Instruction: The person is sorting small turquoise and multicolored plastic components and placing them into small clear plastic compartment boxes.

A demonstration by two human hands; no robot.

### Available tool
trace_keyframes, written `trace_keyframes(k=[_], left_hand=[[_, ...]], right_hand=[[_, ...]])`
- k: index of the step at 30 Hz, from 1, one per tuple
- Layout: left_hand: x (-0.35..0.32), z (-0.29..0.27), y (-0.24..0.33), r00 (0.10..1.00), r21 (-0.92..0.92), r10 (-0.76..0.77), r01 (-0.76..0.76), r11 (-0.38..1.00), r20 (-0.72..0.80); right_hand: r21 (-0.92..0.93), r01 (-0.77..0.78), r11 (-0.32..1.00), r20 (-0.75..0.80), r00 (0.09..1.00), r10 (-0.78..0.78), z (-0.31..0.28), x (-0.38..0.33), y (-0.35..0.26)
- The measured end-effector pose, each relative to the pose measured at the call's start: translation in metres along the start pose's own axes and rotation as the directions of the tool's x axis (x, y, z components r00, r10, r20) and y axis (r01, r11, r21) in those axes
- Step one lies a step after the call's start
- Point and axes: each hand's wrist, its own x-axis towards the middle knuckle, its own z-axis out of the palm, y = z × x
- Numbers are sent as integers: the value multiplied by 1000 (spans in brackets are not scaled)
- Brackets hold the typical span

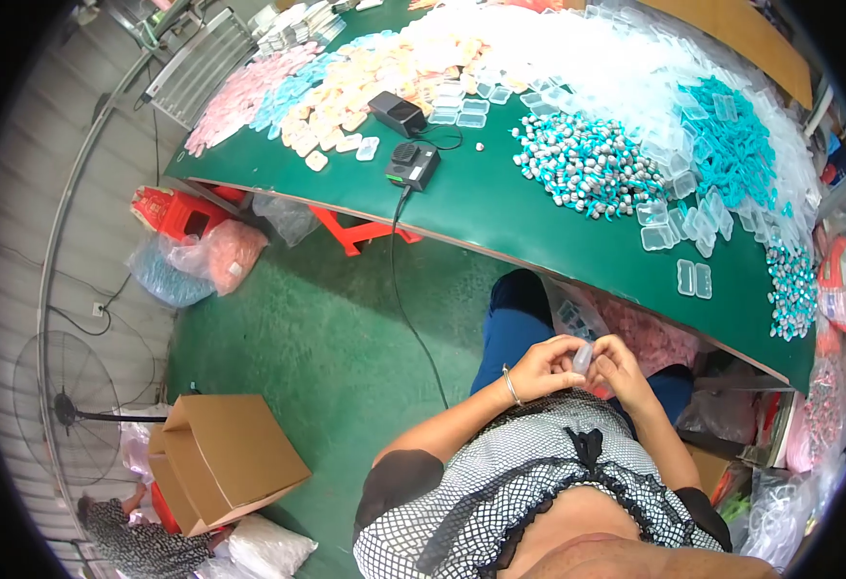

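Observation:
Above my lap, short of the table's near edge, my left hand (548, 370) and my right hand (620, 367) meet with bent fingers around a small translucent plastic case (583, 358). The fingers of both hands are closed on it and cover part of it. Whether it is open or closed inside my grip is hard to see. On the green table (481, 212) beyond my hands lies an open clear case (694, 279). Further back is a heap of small silvery pieces with turquoise ends (587, 166), next to several clear cases (703, 220).
Turquoise plastic pieces (732, 140) and a large mound of clear cases (577, 58) cover the far right. Peach pieces (346, 92) lie at the far left, near a black corded device (413, 166). A cardboard box (235, 458), a fan (64, 409) and another person (148, 540) are lower left.

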Motion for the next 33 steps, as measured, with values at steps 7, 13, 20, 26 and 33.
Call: trace_keyframes(k=[7,13,20,26,33], left_hand=[[-13,12,-15,905,-591,-380,416,692,192],[-29,21,-25,857,-543,-402,515,664,321],[-37,27,-46,856,-530,-388,517,672,343],[-40,25,-49,863,-525,-340,500,689,375],[-49,27,-56,816,-599,-315,573,559,485]], right_hand=[[-784,469,407,289,856,-429,31,-11,-41],[-753,410,514,316,911,-264,37,-15,-38],[-752,363,550,259,930,-260,34,-16,-15],[-749,403,526,274,911,-308,30,-17,-7],[-728,436,530,300,897,-325,28,-22,5]])
